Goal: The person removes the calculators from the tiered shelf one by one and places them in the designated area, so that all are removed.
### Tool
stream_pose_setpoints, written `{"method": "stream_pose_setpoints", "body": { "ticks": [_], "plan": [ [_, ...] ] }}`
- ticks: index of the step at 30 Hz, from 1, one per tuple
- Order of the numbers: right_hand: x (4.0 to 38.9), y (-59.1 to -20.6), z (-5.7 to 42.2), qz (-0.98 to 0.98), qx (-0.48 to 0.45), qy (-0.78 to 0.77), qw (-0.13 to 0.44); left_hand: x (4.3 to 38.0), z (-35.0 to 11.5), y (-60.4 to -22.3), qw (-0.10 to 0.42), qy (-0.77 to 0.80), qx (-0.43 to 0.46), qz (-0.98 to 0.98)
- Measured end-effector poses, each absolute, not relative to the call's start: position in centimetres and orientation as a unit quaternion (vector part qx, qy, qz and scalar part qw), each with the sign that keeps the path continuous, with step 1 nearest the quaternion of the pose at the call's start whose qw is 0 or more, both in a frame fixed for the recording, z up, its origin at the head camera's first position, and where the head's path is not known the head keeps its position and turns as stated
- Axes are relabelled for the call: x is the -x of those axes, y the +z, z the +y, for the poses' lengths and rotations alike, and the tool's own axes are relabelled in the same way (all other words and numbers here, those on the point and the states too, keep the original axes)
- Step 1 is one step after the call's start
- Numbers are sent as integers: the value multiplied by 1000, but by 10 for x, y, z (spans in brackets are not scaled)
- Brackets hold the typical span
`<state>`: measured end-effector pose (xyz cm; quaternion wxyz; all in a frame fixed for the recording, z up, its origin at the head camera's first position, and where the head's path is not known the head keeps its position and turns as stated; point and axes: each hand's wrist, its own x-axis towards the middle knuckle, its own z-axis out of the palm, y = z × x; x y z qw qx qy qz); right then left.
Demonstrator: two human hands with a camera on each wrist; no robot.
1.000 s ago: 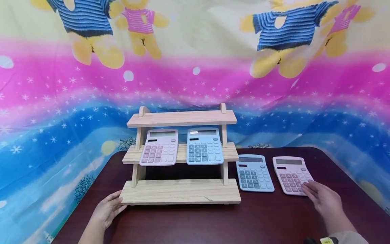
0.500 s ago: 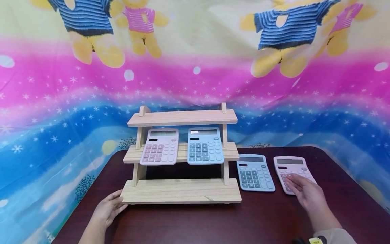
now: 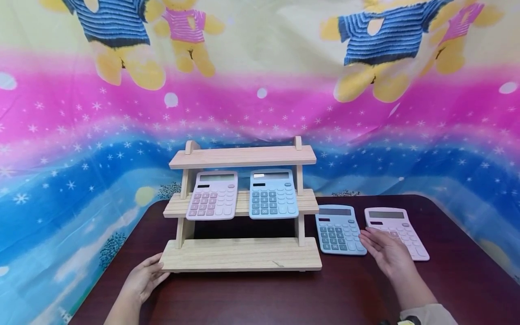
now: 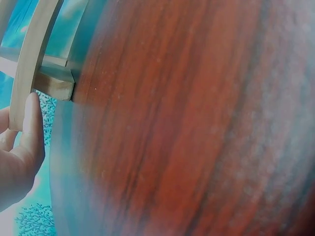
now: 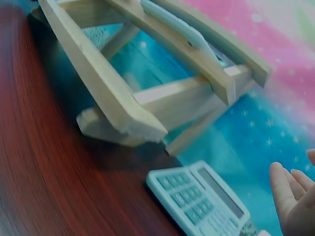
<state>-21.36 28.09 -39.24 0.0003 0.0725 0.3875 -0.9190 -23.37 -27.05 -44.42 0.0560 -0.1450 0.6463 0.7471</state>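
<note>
My left hand (image 3: 143, 279) pinches the left end of the bottom board of a three-tier wooden display shelf (image 3: 241, 255). The thumb lies on one side of the board and the fingers on the other in the left wrist view. My right hand (image 3: 387, 253) holds nothing, and its fingers are loosely extended. It overlaps the left part of a pink calculator (image 3: 414, 241), with fingertips right at the edge of a blue calculator (image 3: 340, 229) on the table. On the middle tier lean another pink calculator (image 3: 213, 196) and another blue calculator (image 3: 273, 194).
The shelf stands on a dark reddish-brown table (image 3: 260, 300) with rounded back corners. Behind it hangs a cloth backdrop (image 3: 260, 113) printed with bears and snowflakes. The top board (image 3: 243, 156) carries a small upright peg near each end.
My right hand has moved left from the right edge of the pink calculator, across it, to the blue calculator's edge. The left hand and the shelf have stayed put.
</note>
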Motion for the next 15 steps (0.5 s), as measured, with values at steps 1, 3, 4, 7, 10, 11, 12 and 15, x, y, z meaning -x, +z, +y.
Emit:
{"method": "stream_pose_setpoints", "body": {
  "ticks": [1,3,4,7,10,11,12,15],
  "plan": [
    [213,-392,278,385,-70,-920,4,234,-270,-444,56,748,145,646],
    [214,-390,272,382,-65,-922,11,234,-270,-444,57,748,145,645],
    [214,-389,269,381,-64,-922,14,234,-270,-444,57,748,145,645],
    [214,-387,260,383,-58,-922,17,234,-270,-443,58,748,143,645],
    [214,-384,250,393,-52,-918,16,234,-270,-443,57,746,143,648],
    [214,-383,247,397,-50,-916,16,234,-270,-443,57,745,143,648],
    [215,-382,244,402,-52,-914,15,234,-270,-443,56,745,144,649],
    [215,-379,235,412,-68,-909,13,233,-269,-442,53,743,142,651]
  ]
}}
